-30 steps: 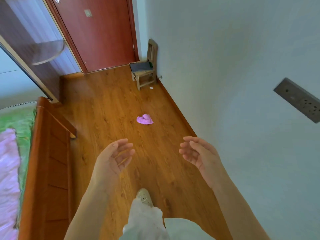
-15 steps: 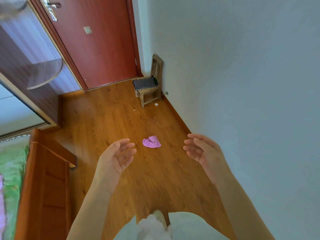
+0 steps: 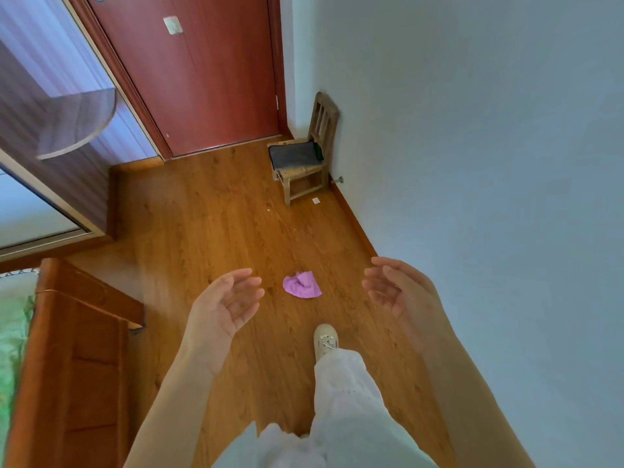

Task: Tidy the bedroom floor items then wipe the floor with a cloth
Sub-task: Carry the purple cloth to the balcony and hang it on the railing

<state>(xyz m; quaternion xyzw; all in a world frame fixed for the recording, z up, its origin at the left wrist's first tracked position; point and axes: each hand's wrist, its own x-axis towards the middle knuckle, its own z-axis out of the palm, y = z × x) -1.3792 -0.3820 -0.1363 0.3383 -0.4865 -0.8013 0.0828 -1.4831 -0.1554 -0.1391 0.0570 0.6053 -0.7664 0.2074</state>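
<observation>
Head view: bed [image 3: 13,332] cut off at left edge.

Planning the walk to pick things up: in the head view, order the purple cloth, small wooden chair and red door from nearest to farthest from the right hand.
1. Purple cloth, on the floor just left of the right hand.
2. Small wooden chair, ahead against the wall.
3. Red door, beyond the chair, ahead left.

A crumpled pink-purple cloth [image 3: 301,285] lies bunched on the wooden floor [image 3: 202,211], near the wall.
</observation>
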